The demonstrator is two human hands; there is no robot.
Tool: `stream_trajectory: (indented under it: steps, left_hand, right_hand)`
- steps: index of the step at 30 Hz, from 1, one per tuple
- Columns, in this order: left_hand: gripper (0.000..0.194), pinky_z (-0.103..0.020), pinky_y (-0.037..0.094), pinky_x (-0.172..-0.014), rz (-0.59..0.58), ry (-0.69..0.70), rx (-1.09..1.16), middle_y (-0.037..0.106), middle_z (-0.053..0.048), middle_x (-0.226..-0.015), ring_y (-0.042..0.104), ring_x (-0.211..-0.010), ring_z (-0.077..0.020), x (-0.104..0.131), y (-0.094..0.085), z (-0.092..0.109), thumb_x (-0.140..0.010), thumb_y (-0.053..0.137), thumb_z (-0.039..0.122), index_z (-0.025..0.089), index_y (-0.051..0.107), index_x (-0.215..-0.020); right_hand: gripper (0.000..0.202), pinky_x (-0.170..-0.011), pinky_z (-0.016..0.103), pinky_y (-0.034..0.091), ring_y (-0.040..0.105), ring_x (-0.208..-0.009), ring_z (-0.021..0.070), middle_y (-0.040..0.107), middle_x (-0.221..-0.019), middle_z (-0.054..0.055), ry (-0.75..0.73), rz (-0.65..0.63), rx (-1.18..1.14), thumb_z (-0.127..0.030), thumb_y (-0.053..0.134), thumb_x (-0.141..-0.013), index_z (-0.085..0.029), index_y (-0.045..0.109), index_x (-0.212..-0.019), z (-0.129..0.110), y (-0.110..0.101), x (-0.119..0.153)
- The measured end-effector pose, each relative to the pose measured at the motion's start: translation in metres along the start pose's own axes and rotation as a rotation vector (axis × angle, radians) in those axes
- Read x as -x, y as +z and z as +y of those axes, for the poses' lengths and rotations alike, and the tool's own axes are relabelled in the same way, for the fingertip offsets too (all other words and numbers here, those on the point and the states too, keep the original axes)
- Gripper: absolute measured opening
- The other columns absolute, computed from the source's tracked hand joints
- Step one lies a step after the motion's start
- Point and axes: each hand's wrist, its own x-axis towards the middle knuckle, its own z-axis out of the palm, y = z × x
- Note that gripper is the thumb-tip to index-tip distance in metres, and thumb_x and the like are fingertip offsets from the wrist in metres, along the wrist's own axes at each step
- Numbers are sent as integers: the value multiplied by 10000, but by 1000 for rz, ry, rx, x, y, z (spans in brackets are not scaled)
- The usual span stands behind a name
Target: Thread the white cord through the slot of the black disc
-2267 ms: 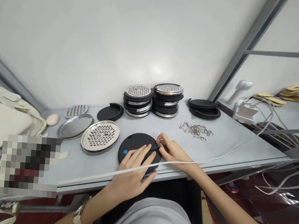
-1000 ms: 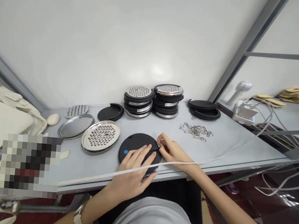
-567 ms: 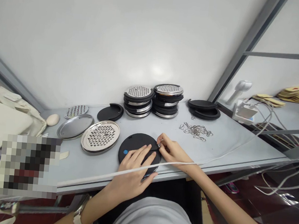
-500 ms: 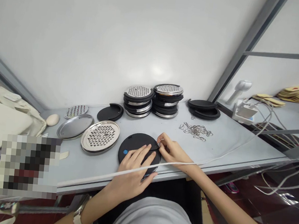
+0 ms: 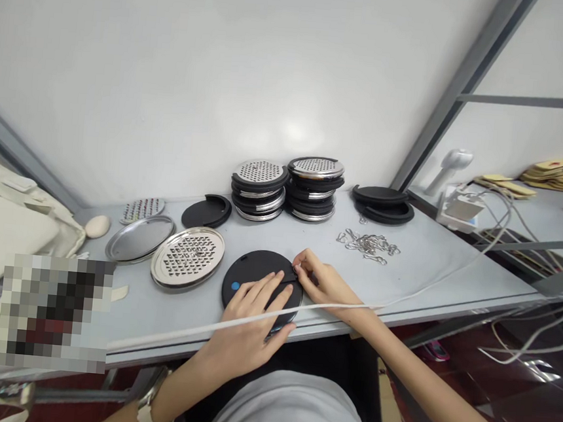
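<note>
A round black disc with a blue dot lies near the table's front edge. My left hand rests on it, fingers stretched out and spread. At the disc's right edge, my right hand pinches a small metal clip, mostly hidden by the fingertips. Left of the disc sits a round metal grater plate, with a plain metal plate beyond it. A loose pile of small metal clips is to the right of my right hand.
Two stacks of black-rimmed graters stand near the wall. Black holders lie left of them, more black holders to the right. A white cable crosses over my forearms. Bags occupy the left end.
My right fingertips have shifted slightly at the disc's edge, and less of the metal clip shows between them. My left hand stays on the disc.
</note>
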Motion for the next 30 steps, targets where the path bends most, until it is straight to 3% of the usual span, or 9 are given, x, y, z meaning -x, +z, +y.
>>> stream_trajectory:
  steps: [5,13,30]
  left_hand:
    - [460,-416,382,-1003,7,2,-7,411,-131,-1427,410,-1286,-272,-1,0,1,-936,470,364,162,466,-1349]
    - [468,-418,375,-1011,1,6,3,392,-126,-1441,400,-1292,-274,-1,0,-1,-936,466,367,161,457,-1356]
    - [475,-423,367,-1016,5,7,8,374,-124,-1453,388,-1298,-277,0,0,0,-940,458,368,156,447,-1364]
  right_hand:
    - [90,-546,213,363,459,-544,110,510,-647,-37,-1,-9,-13,-251,377,-924,-209,456,-921,-2,-2,0]
    - [154,-541,202,357,443,-533,101,485,-627,-60,0,-5,-14,-144,413,-841,-211,454,-973,-5,-2,2]
    - [150,-516,201,325,415,-490,100,464,-576,-77,13,-19,-12,-139,412,-825,-214,439,-952,-5,-2,1]
